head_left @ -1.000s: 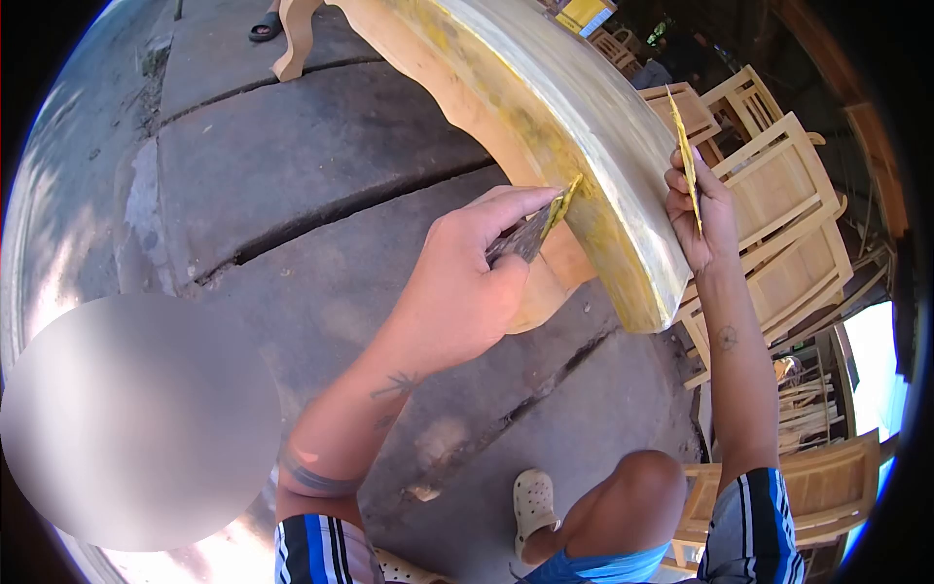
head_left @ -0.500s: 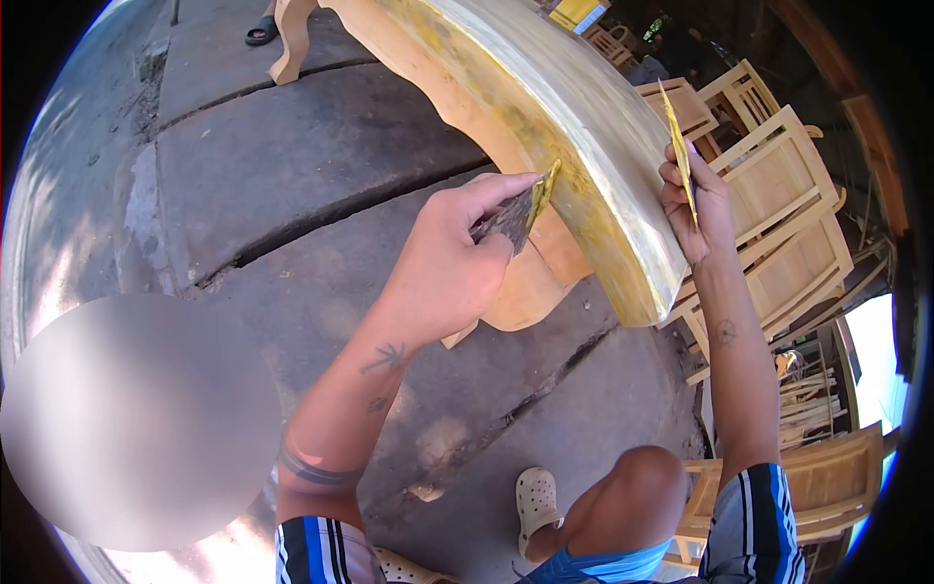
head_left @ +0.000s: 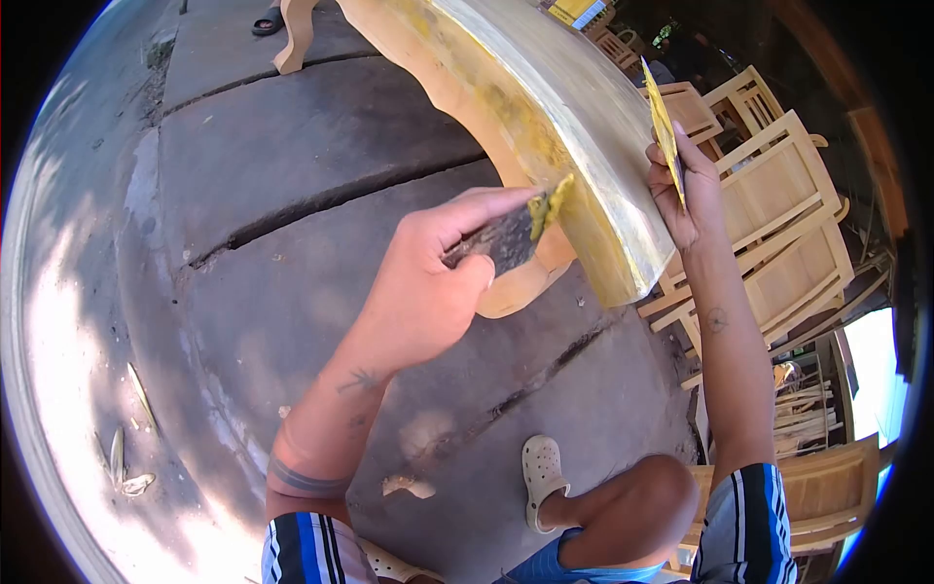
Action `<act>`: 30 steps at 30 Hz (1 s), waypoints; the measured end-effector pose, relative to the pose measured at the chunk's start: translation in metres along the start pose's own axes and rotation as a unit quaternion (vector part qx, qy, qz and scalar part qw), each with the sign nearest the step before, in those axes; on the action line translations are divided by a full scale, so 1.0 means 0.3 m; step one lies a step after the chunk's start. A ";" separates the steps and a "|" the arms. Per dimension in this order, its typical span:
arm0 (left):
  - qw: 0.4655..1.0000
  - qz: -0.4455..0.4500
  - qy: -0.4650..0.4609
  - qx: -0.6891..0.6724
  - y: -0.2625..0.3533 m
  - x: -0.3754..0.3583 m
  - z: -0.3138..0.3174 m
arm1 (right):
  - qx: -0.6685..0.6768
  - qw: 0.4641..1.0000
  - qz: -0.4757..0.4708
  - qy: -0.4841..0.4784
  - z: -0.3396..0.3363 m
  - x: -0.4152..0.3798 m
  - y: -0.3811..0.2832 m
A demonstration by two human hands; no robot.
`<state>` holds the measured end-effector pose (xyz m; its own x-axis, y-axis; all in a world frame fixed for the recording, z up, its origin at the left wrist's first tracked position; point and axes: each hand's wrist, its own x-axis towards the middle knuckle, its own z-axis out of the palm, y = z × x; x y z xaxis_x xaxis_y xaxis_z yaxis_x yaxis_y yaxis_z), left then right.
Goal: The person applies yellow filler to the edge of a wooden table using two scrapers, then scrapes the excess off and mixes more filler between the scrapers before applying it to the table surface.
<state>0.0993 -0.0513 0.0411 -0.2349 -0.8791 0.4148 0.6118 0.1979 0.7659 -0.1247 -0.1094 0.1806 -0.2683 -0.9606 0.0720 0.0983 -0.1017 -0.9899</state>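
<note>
Scraper (head_left: 504,237), yellow-smeared, in closed left hand (head_left: 428,277), perhaps against furniture edge (head_left: 597,234); yellow-coated blade (head_left: 664,125) in closed right hand (head_left: 689,195).

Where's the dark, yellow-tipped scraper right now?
In the head view, the scraper is near the centre, in the left hand, its yellow-smeared edge close to the yellow-streaked table rim.

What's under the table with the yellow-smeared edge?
Visible: pale scalloped apron, curved far leg, rounded near leg, concrete floor. The tabletop covers the underside and floor beneath its middle; can't tell what's there.
</note>
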 end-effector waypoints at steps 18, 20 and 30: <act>0.987 0.031 0.130 0.094 -0.064 -0.006 0.024 | 0.022 0.999 0.000 -0.043 0.000 -0.005 0.006; 0.968 0.103 0.144 0.176 -0.123 -0.026 0.039 | 0.013 0.999 -0.004 -0.047 -0.003 -0.003 0.003; 0.895 0.319 0.170 0.261 -0.240 -0.072 0.205 | 0.054 0.989 0.001 -0.137 -0.052 0.023 0.003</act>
<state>0.0141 -0.0198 0.0072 0.3351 -0.5791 0.7432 0.0829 0.8039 0.5890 -0.1414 -0.1121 0.1783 0.0014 -0.9934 0.1148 0.2054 -0.1121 -0.9722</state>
